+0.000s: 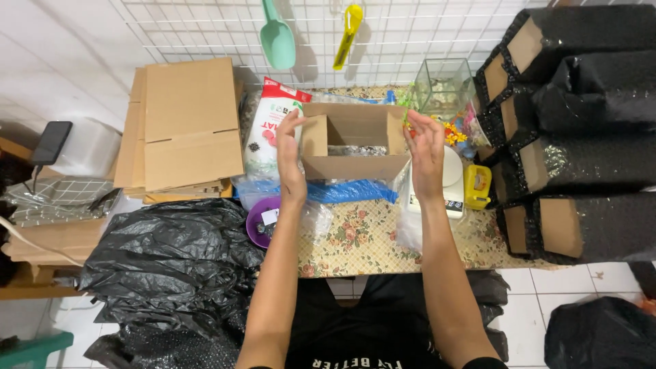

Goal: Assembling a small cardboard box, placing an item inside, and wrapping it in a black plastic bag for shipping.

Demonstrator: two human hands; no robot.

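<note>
A small open cardboard box [355, 147] stands at 12 o'clock on the floral-cloth table [362, 239], its flaps up. The left hand [290, 154] is raised flat at the box's 9 o'clock side, fingers straight, and seems to touch the left flap; the right hand [425, 154] stands the same way at 3 o'clock, just beside the right flap, with contact hard to judge. Both hands are spread, well apart, gripping nothing. Inside the box only a greyish, crinkled filling shows, too dim to name.

A blue plastic sheet [342, 191] lies under the box at 6 o'clock. A white and red bag [270, 126] at 10 o'clock is partly hidden by the left hand. A white kitchen scale [451, 184] at 3 o'clock is covered by the right wrist. A purple bowl [258, 222] at 8 o'clock is half hidden by the forearm. Black wrapped parcels [581, 130] at 3 o'clock run off the frame
</note>
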